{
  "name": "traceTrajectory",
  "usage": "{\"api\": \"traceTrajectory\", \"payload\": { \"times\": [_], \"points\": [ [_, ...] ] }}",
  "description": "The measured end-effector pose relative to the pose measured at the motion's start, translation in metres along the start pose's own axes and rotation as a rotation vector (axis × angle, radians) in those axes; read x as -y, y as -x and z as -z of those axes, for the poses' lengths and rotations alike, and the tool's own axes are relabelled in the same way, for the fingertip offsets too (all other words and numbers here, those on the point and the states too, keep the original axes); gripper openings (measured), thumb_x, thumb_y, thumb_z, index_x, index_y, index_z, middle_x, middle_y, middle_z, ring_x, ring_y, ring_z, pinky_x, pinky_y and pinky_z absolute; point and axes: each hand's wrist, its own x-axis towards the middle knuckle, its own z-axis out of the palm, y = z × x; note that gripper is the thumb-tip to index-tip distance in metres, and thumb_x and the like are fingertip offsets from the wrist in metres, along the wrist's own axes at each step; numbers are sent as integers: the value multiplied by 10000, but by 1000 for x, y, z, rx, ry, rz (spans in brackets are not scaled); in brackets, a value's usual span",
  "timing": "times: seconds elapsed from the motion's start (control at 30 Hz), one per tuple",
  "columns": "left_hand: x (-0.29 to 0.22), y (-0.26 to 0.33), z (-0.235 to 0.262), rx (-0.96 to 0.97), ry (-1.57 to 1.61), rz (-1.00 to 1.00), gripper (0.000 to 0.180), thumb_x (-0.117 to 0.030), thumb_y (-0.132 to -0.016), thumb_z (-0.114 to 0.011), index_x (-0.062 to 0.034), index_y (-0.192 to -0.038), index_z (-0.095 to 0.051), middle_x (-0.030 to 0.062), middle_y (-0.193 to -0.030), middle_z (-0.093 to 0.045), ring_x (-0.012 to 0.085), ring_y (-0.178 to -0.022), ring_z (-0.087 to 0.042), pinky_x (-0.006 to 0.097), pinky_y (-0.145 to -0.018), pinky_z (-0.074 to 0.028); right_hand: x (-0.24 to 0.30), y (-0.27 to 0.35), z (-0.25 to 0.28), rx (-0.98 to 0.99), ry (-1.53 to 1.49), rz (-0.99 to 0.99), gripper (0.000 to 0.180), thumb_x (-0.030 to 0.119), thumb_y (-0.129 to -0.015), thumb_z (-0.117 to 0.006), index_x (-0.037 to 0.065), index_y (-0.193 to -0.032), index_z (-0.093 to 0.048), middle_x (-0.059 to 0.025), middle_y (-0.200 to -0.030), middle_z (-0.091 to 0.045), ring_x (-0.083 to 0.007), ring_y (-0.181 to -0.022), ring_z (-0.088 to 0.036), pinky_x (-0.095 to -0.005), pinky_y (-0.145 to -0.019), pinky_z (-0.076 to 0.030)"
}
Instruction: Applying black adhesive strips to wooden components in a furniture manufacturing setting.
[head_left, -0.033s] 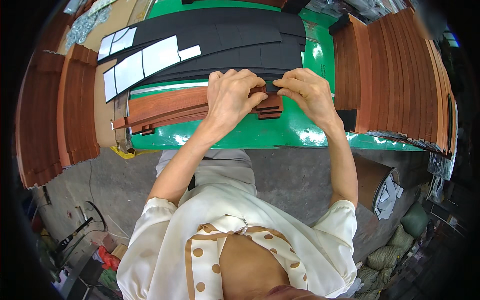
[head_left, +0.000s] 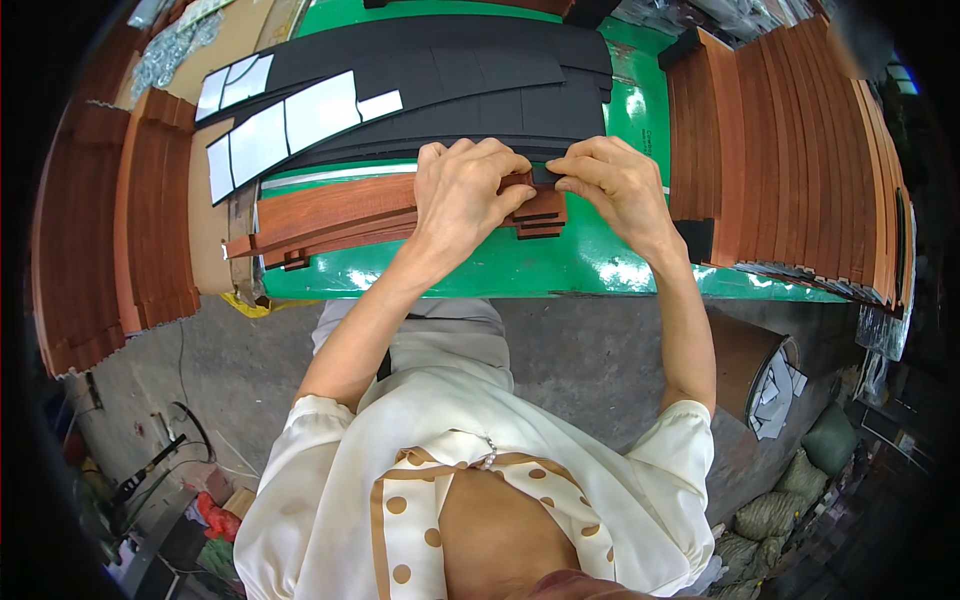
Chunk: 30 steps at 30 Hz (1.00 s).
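Reddish-brown wooden strips [head_left: 335,208] lie stacked near the front of the green tabletop [head_left: 590,262]. My left hand [head_left: 462,192] is closed around the right part of the upper strip, thumb and forefinger pinching near its end. A small black piece [head_left: 543,176] sits at that end, between my two hands. My right hand [head_left: 618,188] pinches the black piece's right side between thumb and fingers. Fingers partly hide the spot where the piece meets the wood. Just beyond the strips are black foam-like sheets [head_left: 500,60], with white-faced cut pieces [head_left: 320,115] lying on their left part.
A tall row of brown slats [head_left: 790,150] stands on the table's right end, with black blocks at its near and far corners. More brown slats [head_left: 155,210] are stacked at left. Below on the right, a brown bin [head_left: 745,365] holds white scraps.
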Motion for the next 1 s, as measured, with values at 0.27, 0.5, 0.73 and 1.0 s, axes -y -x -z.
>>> {"api": "traceTrajectory", "payload": {
  "times": [0.27, 0.5, 0.73, 1.0],
  "points": [
    [0, 0, 0, 4, 6, 12, 193, -228, -693, -759, -93, -819, -705, -27, -832, -666, 153, -733, -566, 328, -708, -323, 0, 1, 0, 6, -12, 8, 203, 65, -671, -734, 44, -869, -695, -49, -797, -624, -229, -767, -591, -344, -659, -488],
    [1, 0, -2, -51, 46, -2, 160, -234, -676, -750, -121, -781, -708, -35, -777, -649, 175, -717, -553, 352, -699, -301, 0, 0, 0, 10, -5, -1, 192, 75, -677, -731, 43, -864, -695, -49, -798, -625, -230, -777, -591, -348, -677, -486],
    [0, 0, -1, -24, 25, -5, 177, -230, -682, -756, -111, -800, -699, -35, -812, -659, 161, -727, -561, 342, -706, -306, 0, -1, 1, 6, -8, -3, 180, 81, -683, -730, 41, -854, -692, -51, -789, -622, -235, -767, -586, -351, -672, -482],
    [1, 1, 0, -22, -5, -32, 221, -230, -688, -763, -104, -854, -691, -28, -858, -668, 148, -745, -574, 325, -707, -317, 0, -2, 0, 17, -8, 3, 175, 82, -684, -728, 42, -850, -692, -48, -798, -623, -235, -768, -588, -354, -681, -479]
  ]
}}
